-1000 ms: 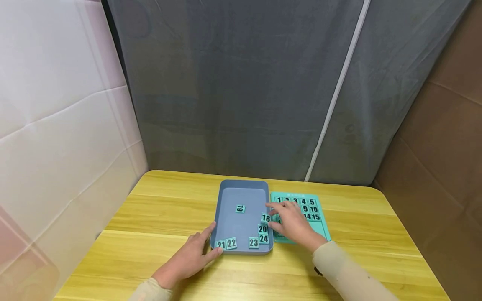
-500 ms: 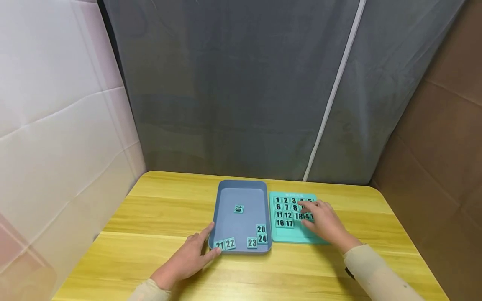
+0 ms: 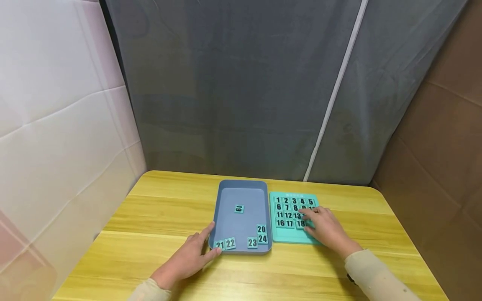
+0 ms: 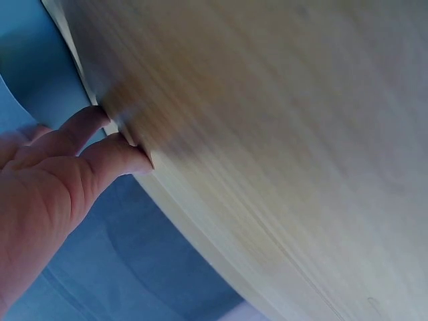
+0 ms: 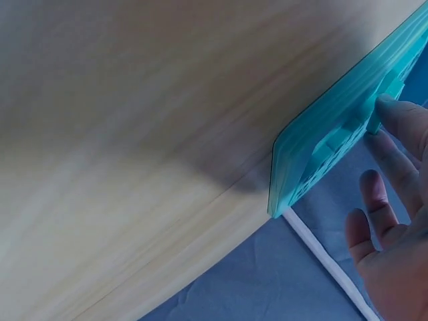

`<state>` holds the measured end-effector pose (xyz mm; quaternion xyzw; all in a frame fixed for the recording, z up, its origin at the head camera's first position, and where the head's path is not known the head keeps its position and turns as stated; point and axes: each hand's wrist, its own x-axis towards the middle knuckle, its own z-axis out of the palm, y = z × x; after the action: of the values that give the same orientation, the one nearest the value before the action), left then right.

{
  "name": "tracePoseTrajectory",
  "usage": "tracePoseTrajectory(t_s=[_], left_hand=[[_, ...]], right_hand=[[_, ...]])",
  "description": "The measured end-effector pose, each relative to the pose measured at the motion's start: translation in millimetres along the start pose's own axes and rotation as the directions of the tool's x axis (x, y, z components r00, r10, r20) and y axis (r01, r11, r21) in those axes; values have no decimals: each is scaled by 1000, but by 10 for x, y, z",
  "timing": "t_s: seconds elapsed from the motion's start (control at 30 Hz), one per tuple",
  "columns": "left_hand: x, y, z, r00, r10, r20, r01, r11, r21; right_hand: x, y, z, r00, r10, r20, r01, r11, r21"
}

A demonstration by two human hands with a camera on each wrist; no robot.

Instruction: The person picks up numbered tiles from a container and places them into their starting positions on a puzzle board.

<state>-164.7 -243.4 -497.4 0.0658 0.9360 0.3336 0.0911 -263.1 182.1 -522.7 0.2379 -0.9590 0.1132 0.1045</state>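
In the head view my right hand (image 3: 326,229) pinches the number 18 tile (image 3: 300,224) between thumb and fingertip, low over the teal number board (image 3: 286,237). The tile lies just right of 17 and looks slightly raised. In the right wrist view that hand (image 5: 394,227) holds the teal tile (image 5: 376,119) above the board (image 5: 294,160); its other fingers are spread. My left hand (image 3: 188,256) rests at the near left corner of the blue-grey tray (image 3: 241,184), thumb and fingers extended against its rim. The left wrist view shows this hand (image 4: 53,174) beside the tray.
Inside the tray are a sideways 19 tile (image 3: 239,208), tiles 20 (image 3: 261,229) and 24 (image 3: 262,239), a 23 tile (image 3: 252,243), and tiles 21 (image 3: 220,245) and 22 (image 3: 230,243). A wooden table (image 3: 165,205) carries everything, with a grey curtain (image 3: 233,92) behind.
My right hand has carried the 18 tile from the tray's right rim over to the board, then nearer, beside 17. The left hand has stayed at the tray.
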Motion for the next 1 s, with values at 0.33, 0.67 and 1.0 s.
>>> tracePoseTrajectory(t_s=[0.33,0.67,1.0], left_hand=[[2,9,-4,1000,6,0,-6,1000,-2],[-9,10,-2,1000,5,1,-5,1000,-6],[-18,11,-11,1000,5,3,-4,1000,-14]], right_hand=[[37,-37,45,998,41,39,-41,999,-11],[56,-81,80,997,62,49,-61,998,-12],[59,-116,101,997,67,49,-67,998,3]])
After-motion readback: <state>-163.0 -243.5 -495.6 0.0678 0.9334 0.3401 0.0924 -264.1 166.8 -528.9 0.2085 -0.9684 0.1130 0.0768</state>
